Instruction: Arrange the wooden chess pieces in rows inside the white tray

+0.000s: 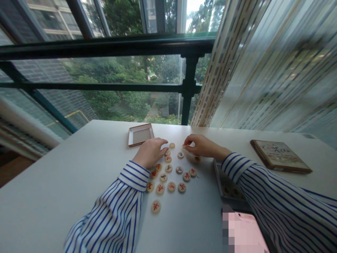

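Several round Chinese chess pieces lie loosely grouped on the white table, marked with red or dark characters. My right hand [199,145] pinches a Chinese chess piece [184,146] between thumb and fingertips at the far side of the group. Opposite it, my left hand [150,151] has its thumb and fingers apart, close to a piece [167,153] by the thumb tip. A plain-looking piece [172,145] lies between the two hands. Below my right hand is a dark-marked piece [197,159], and a red-marked piece [156,206] lies nearest me.
A shallow open tray [131,143] stands behind my left hand. Under my right forearm, a grey box [219,179] holds some pieces. A phone [247,228] lies in front of it. To the right is a flat decorated box [280,154]. The window railing [105,47] runs behind the table.
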Available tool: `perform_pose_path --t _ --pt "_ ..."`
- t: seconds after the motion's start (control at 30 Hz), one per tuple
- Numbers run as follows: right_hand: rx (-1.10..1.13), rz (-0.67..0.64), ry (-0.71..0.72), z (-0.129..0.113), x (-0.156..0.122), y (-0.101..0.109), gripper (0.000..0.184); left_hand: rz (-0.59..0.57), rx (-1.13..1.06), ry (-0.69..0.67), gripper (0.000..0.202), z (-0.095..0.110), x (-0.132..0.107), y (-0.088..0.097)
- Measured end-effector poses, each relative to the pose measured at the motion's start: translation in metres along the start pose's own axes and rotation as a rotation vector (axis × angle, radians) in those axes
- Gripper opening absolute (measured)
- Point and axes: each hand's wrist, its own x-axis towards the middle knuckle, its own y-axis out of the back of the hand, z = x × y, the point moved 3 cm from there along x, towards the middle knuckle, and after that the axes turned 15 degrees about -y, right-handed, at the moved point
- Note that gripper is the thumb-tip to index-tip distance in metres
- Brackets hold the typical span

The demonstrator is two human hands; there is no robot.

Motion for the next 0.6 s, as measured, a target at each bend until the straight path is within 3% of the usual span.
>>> perform_pose_path --t 0.3,0.6 --pt "-0.217 -0.027 -0.021 0.007 0.0 -0.006 0.019 -0.087 -0.005 -0.055 0.033 -0.005 0.011 -0.017" --pt "-0.244 -0.024 -0.02 0.007 -0.003 0.001 0.022 -0.183 -0.016 -0.067 0.033 -0.007 0.035 -0.029"
